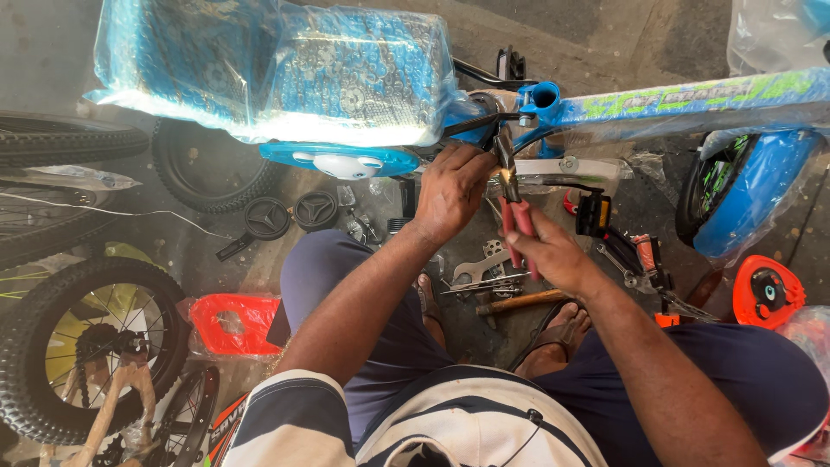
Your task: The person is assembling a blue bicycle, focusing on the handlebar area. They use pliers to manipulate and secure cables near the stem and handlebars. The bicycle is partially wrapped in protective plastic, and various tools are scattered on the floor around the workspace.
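Concrete floor (pixel 596 35); hands (pixel 497 220) and pliers (pixel 512 203) hide the blue bike frame (pixel 657 104) joint.

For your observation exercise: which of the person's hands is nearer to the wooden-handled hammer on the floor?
Right. The right hand, gripping red-handled pliers, is just above the hammer; the left hand is higher, by the blue bike frame.

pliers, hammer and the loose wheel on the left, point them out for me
pliers (pixel 519 227), head view, on the red handles in the right hand
hammer (pixel 517 303), head view, on its wooden handle
loose wheel (pixel 24 342), head view, on its black tyre
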